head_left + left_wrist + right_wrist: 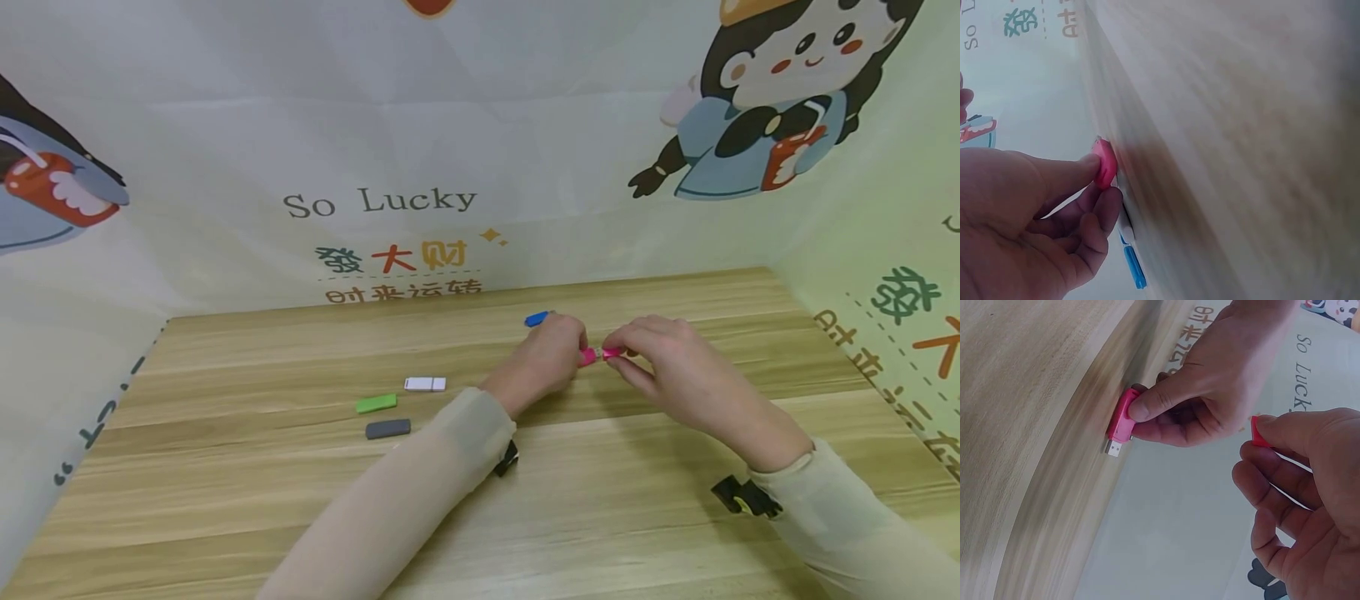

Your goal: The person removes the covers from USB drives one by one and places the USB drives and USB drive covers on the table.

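Pinches pink USB stick (1121,419) between left hand's (551,350) thumb and fingers, metal connector (1114,449) bared toward right hand (678,379); pinches pink cap (1259,432) in right, near connector, over wooden table (585,517). Shows blue stick (536,319) just beyond left hand, plus white stick (425,384), green stick (377,404), dark grey stick (387,429) grouped loosely farther left.

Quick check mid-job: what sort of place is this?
Probably a small screened-off tabletop workspace, likely indoors: a wood-grain table, cartoon-printed sheets at the back and both sides, and a pink USB stick in the left hand.
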Demonstrator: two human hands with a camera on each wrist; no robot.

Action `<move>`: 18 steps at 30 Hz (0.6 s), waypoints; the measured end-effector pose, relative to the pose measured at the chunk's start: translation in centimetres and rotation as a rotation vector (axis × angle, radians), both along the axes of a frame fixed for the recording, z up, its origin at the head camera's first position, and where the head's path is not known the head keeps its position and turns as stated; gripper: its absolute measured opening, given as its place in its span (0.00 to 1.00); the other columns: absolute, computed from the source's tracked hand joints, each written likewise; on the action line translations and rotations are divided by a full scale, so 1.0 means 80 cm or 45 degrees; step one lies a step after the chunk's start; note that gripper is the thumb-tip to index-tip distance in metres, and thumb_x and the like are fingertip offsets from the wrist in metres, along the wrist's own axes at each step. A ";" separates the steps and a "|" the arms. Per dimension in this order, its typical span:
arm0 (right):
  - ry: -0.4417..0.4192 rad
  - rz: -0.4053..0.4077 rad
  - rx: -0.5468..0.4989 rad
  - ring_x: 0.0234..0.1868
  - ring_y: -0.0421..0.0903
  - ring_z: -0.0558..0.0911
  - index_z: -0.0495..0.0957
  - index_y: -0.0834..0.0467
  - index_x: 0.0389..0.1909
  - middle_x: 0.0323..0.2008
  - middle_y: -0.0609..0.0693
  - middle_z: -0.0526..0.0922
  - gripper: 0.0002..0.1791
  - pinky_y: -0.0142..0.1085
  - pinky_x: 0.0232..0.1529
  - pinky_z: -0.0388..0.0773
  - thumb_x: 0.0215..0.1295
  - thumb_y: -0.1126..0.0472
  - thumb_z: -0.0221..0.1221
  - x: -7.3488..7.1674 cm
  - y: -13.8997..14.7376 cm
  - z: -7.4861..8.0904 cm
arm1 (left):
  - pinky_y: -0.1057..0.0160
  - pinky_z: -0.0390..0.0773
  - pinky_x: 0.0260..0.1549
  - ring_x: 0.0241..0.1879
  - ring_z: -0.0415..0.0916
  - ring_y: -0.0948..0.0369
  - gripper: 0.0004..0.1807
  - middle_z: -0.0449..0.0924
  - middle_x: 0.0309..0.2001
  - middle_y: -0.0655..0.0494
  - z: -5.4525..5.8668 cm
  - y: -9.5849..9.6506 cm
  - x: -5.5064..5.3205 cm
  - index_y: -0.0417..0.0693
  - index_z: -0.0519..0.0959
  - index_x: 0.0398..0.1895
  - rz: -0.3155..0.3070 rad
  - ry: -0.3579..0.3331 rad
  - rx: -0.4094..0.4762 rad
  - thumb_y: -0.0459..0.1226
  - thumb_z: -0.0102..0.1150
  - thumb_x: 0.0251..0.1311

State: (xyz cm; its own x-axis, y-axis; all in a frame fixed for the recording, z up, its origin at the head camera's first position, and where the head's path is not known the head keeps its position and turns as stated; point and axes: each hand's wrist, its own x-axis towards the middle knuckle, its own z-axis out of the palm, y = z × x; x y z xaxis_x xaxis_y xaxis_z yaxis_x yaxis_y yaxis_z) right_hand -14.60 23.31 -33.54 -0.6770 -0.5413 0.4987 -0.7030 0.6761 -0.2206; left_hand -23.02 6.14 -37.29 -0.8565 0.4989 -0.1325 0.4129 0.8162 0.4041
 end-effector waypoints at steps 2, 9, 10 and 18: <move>-0.003 -0.003 -0.001 0.37 0.44 0.86 0.87 0.60 0.40 0.37 0.49 0.88 0.09 0.44 0.39 0.87 0.61 0.72 0.73 0.000 0.000 0.000 | 0.65 0.81 0.45 0.44 0.77 0.62 0.07 0.85 0.44 0.56 0.000 0.001 0.000 0.44 0.86 0.50 0.013 -0.011 -0.002 0.36 0.62 0.76; -0.041 -0.025 0.006 0.38 0.44 0.86 0.87 0.58 0.40 0.37 0.49 0.88 0.09 0.45 0.41 0.86 0.63 0.72 0.73 0.001 -0.001 0.000 | 0.68 0.79 0.40 0.40 0.77 0.62 0.08 0.85 0.43 0.57 -0.002 0.000 0.000 0.44 0.87 0.50 0.003 -0.007 -0.018 0.36 0.62 0.77; -0.047 -0.029 0.006 0.39 0.45 0.87 0.88 0.58 0.41 0.38 0.49 0.88 0.09 0.45 0.41 0.86 0.63 0.72 0.73 0.001 -0.001 0.001 | 0.68 0.79 0.40 0.40 0.77 0.62 0.08 0.85 0.43 0.57 -0.003 0.000 0.000 0.44 0.87 0.51 0.001 -0.003 -0.020 0.36 0.62 0.77; -0.095 -0.052 0.028 0.39 0.46 0.87 0.88 0.59 0.41 0.39 0.50 0.89 0.08 0.46 0.42 0.86 0.64 0.72 0.72 -0.002 -0.002 0.001 | 0.66 0.81 0.47 0.48 0.79 0.60 0.10 0.86 0.50 0.53 0.003 -0.011 0.002 0.43 0.87 0.53 -0.026 0.090 0.023 0.35 0.60 0.77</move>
